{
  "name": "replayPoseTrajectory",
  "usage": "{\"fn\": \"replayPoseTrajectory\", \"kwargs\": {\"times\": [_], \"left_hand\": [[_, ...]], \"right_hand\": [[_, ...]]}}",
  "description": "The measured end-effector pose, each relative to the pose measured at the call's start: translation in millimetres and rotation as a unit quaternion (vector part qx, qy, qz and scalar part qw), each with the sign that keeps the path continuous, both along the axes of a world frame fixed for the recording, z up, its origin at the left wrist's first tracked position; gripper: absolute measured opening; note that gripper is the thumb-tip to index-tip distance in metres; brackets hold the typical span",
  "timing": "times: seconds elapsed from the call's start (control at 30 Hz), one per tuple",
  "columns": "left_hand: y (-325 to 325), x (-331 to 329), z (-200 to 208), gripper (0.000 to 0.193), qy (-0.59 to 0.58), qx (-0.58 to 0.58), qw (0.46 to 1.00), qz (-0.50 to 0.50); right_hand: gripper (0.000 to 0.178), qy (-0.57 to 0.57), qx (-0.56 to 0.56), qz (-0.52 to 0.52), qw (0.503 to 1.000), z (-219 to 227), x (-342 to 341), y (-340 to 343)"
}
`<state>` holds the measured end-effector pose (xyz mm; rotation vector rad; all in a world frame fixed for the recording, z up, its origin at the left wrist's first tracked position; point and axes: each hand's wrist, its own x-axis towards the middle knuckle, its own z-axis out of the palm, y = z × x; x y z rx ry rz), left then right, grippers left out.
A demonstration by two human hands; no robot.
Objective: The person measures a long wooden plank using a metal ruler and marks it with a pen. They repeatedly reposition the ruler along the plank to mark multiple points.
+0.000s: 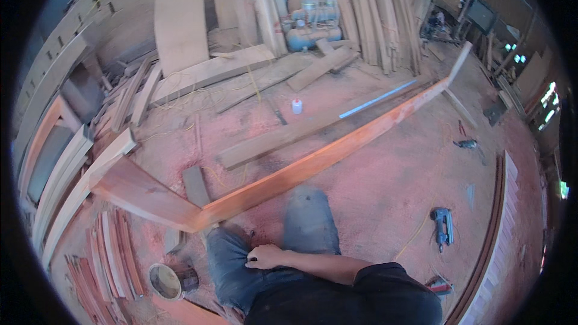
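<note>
My right hand (265, 257) rests on my left thigh, its fingers curled; whether anything small is inside them is hidden. The forearm comes across my lap from the right. My left hand is not in view. Just beyond my knees stands a long reddish wooden board (325, 162) on edge. At its near left end it meets a wider wooden board (141, 189) at a corner, and at the far right end a shorter piece angles away. A small wood block (194, 185) lies beside that near corner. Neither hand touches the boards.
A nail gun (442, 229) lies on the dusty floor at right, near pliers (461, 128). At lower left are a round can (165, 281) and stacked wood strips (114, 253). Beyond the long board are a plank (271, 138), a white bottle (297, 106) and an air compressor (313, 24).
</note>
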<state>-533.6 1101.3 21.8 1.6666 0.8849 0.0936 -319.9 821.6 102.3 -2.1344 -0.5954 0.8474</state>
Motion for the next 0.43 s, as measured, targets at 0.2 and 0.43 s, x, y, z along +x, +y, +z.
{"fn": "replayPoseTrajectory", "kwargs": {"times": [0.2,0.43], "left_hand": [[-0.5,-16.3,-17.4,0.068,-0.060,-0.031,0.997,0.036],[14.6,-29.4,-13.5,0.074,-0.082,-0.049,0.995,0.011]], "right_hand": [[0.035,-0.099,0.062,0.048,0.992,12.6,13.5,86.2],[0.044,-0.183,0.024,0.279,0.942,-36.8,16.7,211.4]]}}
